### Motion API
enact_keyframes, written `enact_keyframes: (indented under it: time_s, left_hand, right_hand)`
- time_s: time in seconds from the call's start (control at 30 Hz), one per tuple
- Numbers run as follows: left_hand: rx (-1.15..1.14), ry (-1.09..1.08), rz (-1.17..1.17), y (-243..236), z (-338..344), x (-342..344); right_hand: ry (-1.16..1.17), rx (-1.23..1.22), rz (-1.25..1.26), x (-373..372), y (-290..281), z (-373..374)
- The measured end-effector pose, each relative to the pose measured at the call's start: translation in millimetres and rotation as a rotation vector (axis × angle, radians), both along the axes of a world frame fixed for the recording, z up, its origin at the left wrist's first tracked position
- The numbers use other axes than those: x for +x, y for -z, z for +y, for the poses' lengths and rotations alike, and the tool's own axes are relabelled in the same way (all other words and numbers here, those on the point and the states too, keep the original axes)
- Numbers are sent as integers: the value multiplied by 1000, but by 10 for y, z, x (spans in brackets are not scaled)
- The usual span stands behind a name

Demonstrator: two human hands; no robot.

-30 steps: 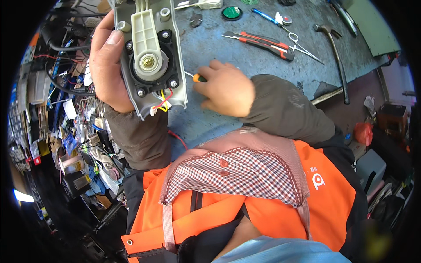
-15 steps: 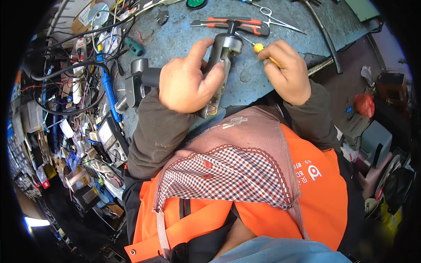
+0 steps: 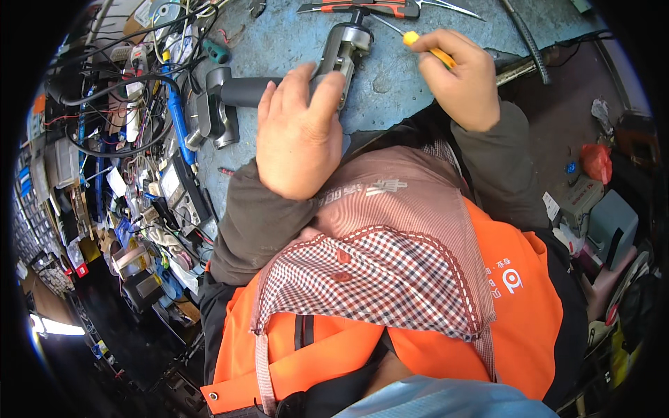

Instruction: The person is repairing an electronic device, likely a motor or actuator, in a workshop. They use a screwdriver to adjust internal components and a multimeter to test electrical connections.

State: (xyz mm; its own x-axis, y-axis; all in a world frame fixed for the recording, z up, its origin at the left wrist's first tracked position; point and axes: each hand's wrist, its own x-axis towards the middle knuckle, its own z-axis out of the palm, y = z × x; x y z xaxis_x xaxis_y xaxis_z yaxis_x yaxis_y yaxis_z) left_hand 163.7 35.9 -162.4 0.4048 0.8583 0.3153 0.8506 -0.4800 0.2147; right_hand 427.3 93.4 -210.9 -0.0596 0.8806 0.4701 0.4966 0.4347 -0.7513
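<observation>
Here's the handheld device, lying on the blue bench beyond the left hand, and it could easily roll: that round body looks poorly steadied, and a sideways push might swing it. The right hand has its fingers closed round a yellow-handled screwdriver, shaft angled towards the device's top end; a slip there might scratch the casing or, I'd judge, nick exposed parts inside. And the look of it: slim, grey, a black stem at the tip, a bright metallic band, pale innards showing along an open side. Left fingers loosely spread, reaching over its lower part; whether they truly grip, I can't tell. Out to the left, a dark tubular handle meets a grey end piece; the hand probably hides any join with the device. Above, a red-and-black utility knife.
</observation>
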Motion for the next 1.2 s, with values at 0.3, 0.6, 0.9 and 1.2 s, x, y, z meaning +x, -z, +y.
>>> enact_keyframes:
  time_s: [0.3,0.6,0.9,1.2]
  left_hand:
    - [176,-83,77,125,-1169,616]
    - [326,-64,-14,317,-1376,820]
    - [311,31,-116,335,-1365,787]
    - [352,65,-145,392,-1314,744]
  right_hand:
    - [-142,-238,397,520,-107,-1951]
    - [-201,-127,240,768,30,-2302]
    - [-267,-118,250,763,66,-2348]
    - [-251,-110,254,700,155,-2361]
